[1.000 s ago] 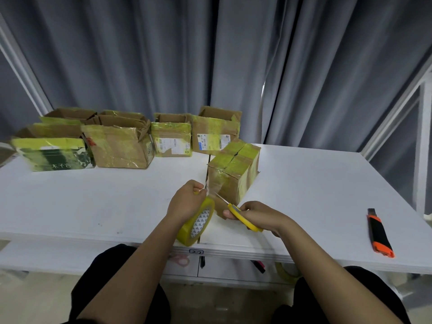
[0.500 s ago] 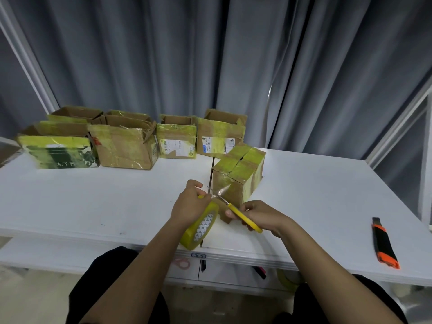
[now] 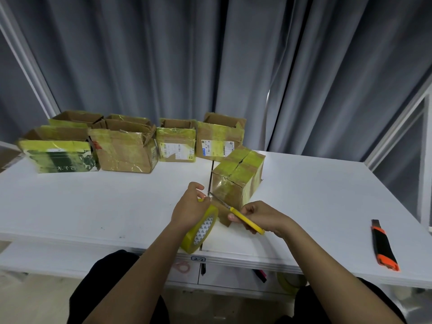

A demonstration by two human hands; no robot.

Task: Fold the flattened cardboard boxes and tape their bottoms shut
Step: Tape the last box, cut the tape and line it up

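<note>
Left hand [image 3: 190,208] is clamped round the tape roll [image 3: 200,230], thumb & fingers pinching the tape end up by the scissor tips. Roll is yellow, stands on edge, tilted, right at the near edge of the tabletop [image 3: 81,206]. Right hand [image 3: 261,217] grips the yellow-handled scissors [image 3: 236,212], just right of the roll; blades point up-left toward the left hand's fingertips. I can't tell if the blades are apart or closed, too thin to read.

Box [image 3: 238,176] being taped sits just behind both hands, tipped on a corner, flaps closed w/ yellow tape across the top seam; a dark crack shows along that seam. The near lower corner of it is between the two hands.

Far-left of that box, along the back of the tabletop by the grey curtain [image 3: 210,66], I count several more boxes [image 3: 126,150], open tops up, all w/ yellow tape patches; two carry white labels.

Far right of the box, a black & orange utility knife [image 3: 384,246] lies flat, well apart from everything.
</note>
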